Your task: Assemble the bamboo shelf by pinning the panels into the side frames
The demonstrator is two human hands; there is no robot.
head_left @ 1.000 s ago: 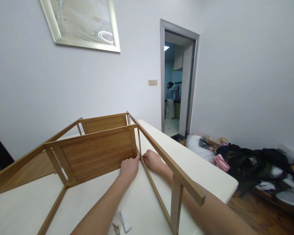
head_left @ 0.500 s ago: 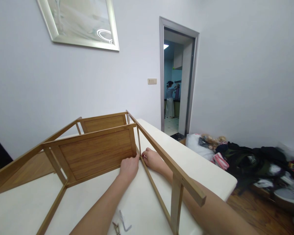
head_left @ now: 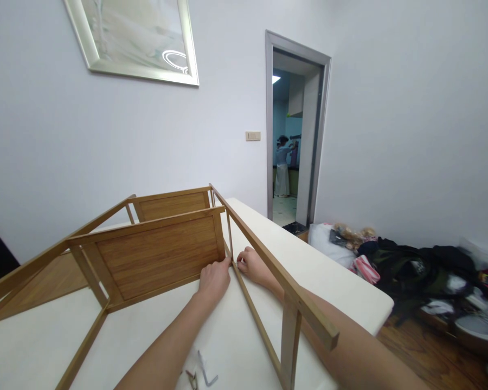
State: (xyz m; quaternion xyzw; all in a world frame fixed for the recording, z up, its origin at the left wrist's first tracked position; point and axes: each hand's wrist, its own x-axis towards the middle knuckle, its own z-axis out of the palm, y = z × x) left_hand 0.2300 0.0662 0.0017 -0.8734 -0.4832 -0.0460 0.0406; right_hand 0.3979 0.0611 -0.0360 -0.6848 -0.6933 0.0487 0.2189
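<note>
A wooden shelf frame lies on its side on the white table, with a brown panel fixed across it. My left hand is closed at the panel's lower right corner, its fingertips on the joint with the lower rail. Just outside that rail, my right hand has its fingers curled together close to the same joint. Whatever sits between those fingers is too small to make out. An L-shaped hex key lies by my left forearm, beside some small bronze-coloured screws.
A second panel of the frame stands farther back. Bags and clothes are heaped on the right, near a grey shoe. Beyond the doorway a person stands at a counter. A framed picture hangs on the wall.
My right hand has drawn slightly right, away from the joint. My left hand stays at the corner. The frame's near end shifts slightly left in view.
</note>
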